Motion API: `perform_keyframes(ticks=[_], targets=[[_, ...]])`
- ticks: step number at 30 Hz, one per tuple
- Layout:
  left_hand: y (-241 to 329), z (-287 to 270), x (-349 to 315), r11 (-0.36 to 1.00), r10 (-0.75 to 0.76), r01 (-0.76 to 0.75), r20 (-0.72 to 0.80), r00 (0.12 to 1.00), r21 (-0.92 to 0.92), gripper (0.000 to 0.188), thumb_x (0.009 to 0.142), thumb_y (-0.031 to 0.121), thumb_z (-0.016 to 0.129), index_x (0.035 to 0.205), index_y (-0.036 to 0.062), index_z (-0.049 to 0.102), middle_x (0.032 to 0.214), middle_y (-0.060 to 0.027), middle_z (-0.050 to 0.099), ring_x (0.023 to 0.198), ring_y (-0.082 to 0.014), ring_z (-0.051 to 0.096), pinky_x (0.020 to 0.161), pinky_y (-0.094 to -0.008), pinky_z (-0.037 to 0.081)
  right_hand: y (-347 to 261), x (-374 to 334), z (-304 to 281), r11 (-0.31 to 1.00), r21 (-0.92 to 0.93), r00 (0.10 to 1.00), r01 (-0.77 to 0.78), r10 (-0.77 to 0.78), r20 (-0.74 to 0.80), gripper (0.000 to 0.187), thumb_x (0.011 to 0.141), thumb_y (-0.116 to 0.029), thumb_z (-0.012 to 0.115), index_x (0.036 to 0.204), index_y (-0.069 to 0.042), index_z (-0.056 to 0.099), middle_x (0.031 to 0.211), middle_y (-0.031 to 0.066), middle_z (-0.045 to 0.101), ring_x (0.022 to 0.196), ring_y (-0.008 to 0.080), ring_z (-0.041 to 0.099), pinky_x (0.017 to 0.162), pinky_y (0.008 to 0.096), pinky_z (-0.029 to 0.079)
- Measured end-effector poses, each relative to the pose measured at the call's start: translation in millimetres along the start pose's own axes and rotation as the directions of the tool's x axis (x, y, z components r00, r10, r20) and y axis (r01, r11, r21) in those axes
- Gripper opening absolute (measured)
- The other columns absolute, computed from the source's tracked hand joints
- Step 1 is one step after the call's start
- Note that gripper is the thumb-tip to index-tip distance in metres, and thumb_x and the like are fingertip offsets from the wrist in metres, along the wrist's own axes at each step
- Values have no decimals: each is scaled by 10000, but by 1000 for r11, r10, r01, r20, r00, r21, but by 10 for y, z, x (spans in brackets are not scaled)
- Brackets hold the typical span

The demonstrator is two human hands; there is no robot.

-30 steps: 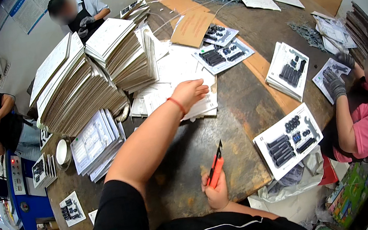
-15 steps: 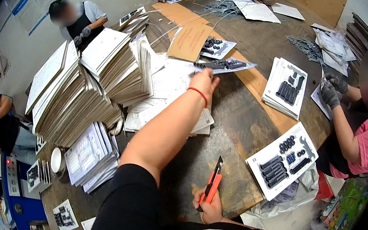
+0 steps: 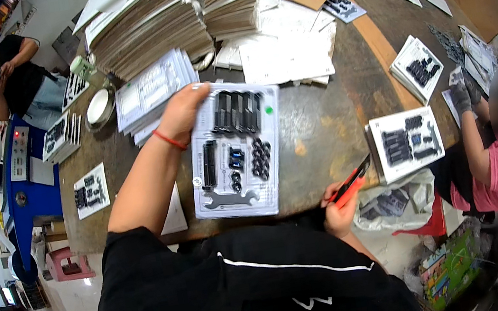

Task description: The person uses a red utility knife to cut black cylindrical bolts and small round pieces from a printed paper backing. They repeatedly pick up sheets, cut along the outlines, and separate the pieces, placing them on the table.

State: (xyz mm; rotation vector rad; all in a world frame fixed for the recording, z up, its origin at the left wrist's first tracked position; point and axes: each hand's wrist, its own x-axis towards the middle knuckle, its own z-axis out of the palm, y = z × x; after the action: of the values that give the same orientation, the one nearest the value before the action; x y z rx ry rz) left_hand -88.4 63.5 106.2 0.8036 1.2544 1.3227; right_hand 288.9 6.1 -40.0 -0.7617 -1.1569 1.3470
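My left hand [image 3: 185, 112], with a red cord round its wrist, grips the upper left corner of a blister-packed hardware card [image 3: 219, 204]. Black bolts, nuts and a flat grey wrench show under the card's clear plastic; it is raised in front of me with its face toward me. My right hand [image 3: 340, 214] is closed round a red and black utility knife [image 3: 350, 187] near the table's front edge, its tip pointing up and right. Just right of the knife lies a stack of similar hardware cards [image 3: 382, 168].
Tall stacks of cardboard sheets [image 3: 145, 32] stand at the back left of the table [image 3: 313, 126]. Packed clear trays [image 3: 150, 89] lie before them, beside a white bowl [image 3: 99, 105]. A gloved co-worker [image 3: 495, 149] sits at right. A plastic bag [image 3: 421, 196] hangs below the front edge.
My left hand has brought a hardware card from the table's far middle back toward me and raised it. The right hand keeps the knife. The view has swung left and down.
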Motion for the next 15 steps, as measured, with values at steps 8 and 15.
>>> perform_keyframes(ticks=[8, 15], targets=[[-879, 405, 224, 883, 201, -173, -17, 980, 436, 438, 940, 211, 645, 1323, 22, 549, 1283, -162, 617, 1133, -263, 600, 1021, -357, 460, -211, -103, 110, 989, -138, 994, -47, 32, -108, 870, 726, 41, 457, 1546, -81, 193, 937, 90, 518, 734, 156, 513, 679, 261, 467], [-801, 416, -1520, 526, 247, -440, 365, 898, 728, 391, 851, 180, 682, 1194, 7, 615, 1204, -181, 624, 1125, -359, 594, 959, -411, 470, -202, 242, 291, 539, -842, 991, -10, -109, -82, 269, 712, -29, 542, 981, -10, 541, 878, 153, 585, 818, 302, 587, 776, 395, 476]])
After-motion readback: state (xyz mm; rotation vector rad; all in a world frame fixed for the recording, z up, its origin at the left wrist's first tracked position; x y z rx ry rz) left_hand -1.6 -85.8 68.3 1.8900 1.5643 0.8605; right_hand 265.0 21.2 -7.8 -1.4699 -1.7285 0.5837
